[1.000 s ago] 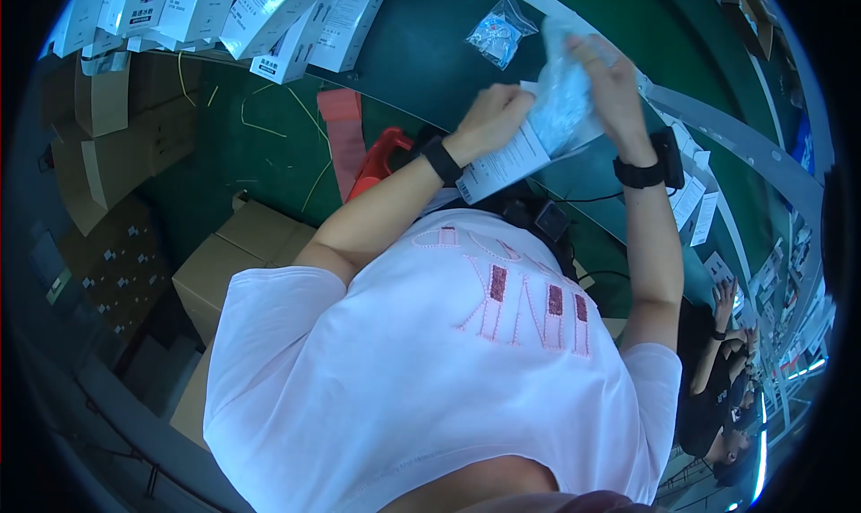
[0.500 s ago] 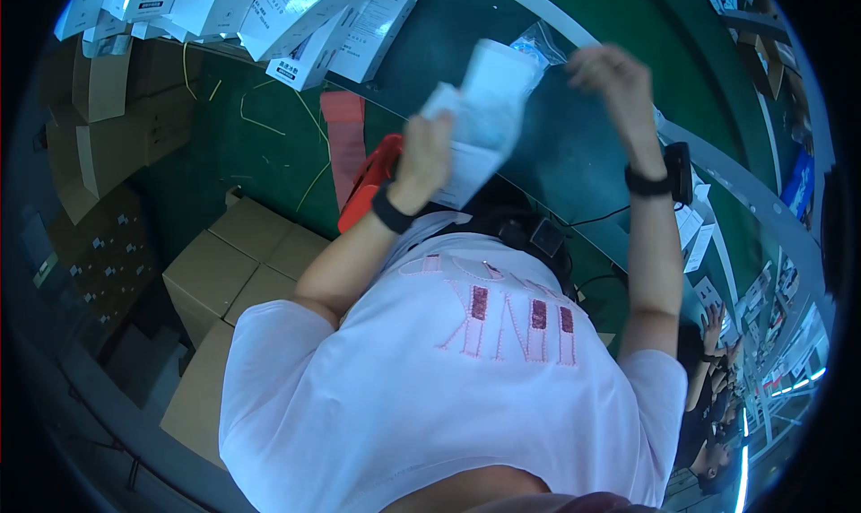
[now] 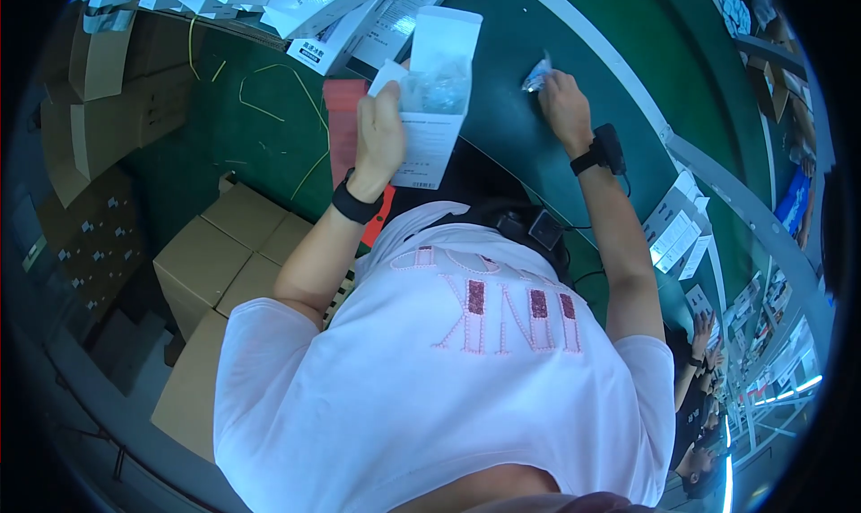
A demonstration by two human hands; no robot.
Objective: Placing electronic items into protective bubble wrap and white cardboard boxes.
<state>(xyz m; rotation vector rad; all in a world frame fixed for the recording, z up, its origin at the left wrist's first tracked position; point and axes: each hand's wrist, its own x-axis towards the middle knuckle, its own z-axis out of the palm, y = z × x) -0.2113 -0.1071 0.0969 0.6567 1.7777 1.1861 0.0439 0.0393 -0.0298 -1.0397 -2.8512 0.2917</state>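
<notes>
My left hand (image 3: 381, 136) is closed round the left side of a white cardboard box (image 3: 429, 152) with its top flaps standing up. Inside its mouth lies something in clear, crinkled plastic wrap (image 3: 439, 91); what is wrapped cannot be made out. Over the dark green table, to the right of the box, my right hand (image 3: 565, 109) pinches a small shiny plastic bag (image 3: 537, 74). Fingers partly cover the bag, and its contents are unclear.
Several white boxes (image 3: 399, 24) stand at the far left of the table (image 3: 502, 118). More opened white boxes (image 3: 679, 230) lie at the right. Brown cartons (image 3: 238, 244) are stacked at my left, beside a red strip (image 3: 345, 118). Another person's hand (image 3: 702, 334) shows at the lower right.
The white box has moved left with my left hand and now shows its mouth more clearly. My right hand has come left and taken hold of the plastic bag that was lying on the table.
</notes>
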